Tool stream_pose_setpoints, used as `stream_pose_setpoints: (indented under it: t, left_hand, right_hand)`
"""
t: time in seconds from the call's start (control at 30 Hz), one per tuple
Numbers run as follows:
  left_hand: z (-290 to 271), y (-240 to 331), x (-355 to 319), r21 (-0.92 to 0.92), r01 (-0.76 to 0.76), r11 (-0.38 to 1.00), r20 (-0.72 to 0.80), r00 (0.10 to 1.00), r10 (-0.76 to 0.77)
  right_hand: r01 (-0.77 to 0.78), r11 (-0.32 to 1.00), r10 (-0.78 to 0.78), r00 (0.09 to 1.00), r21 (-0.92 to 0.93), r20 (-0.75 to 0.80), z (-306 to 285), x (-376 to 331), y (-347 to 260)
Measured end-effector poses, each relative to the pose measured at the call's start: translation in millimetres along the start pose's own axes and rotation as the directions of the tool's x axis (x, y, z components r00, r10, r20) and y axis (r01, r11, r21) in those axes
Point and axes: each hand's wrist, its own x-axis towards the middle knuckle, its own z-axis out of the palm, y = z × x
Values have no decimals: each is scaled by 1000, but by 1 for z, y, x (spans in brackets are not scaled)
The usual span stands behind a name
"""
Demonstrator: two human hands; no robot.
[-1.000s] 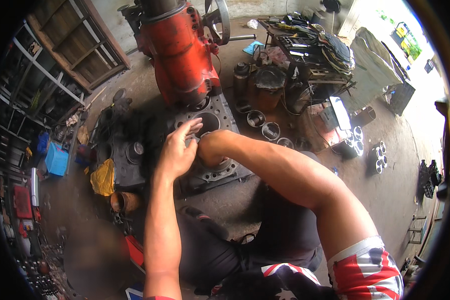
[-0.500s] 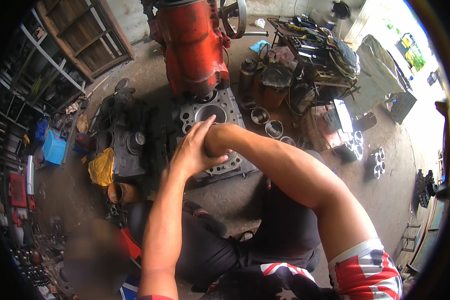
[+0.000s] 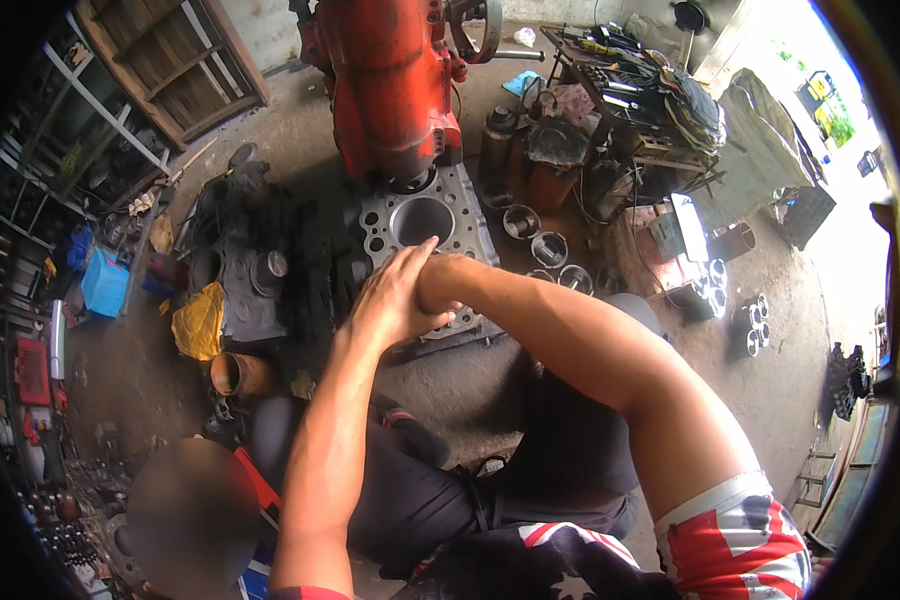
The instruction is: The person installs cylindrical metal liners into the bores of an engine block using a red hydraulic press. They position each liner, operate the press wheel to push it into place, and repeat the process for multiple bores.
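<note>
The engine block (image 3: 466,212) on the floor (image 3: 435,388) runs lengthwise away from you, its round hole (image 3: 422,220) just beyond your left hand (image 3: 394,296), the nearer one, overlapping your right hand (image 3: 444,280) above the block's near end; whether either grip holds anything is hidden.

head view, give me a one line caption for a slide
Left hand and right hand meet over an engine block, with a red machine at its far end.
</note>
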Motion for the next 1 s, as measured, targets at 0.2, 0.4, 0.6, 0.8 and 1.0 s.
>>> stream_pose_setpoints:
  t: [0.2,0.4,0.6,0.8,1.0]
  left_hand:
    - [7,-7,0,70,-47,996,-29,998,49]
    - [13,-9,0,101,-2,995,-4,1000,2]
    - [15,-12,-1,108,3,994,22,1000,-6]
    - [2,1,2,190,26,981,113,992,-48]
    - [-72,18,5,-97,54,994,-230,970,-75]
  right_hand:
    - [80,997,-80,995,12,-52,27,46,13]
    - [69,997,-68,997,22,-34,44,71,19]
    - [119,992,-121,991,49,52,41,63,22]
    - [97,990,-104,992,103,67,39,54,21]
    - [44,991,-56,994,129,92,34,50,19]
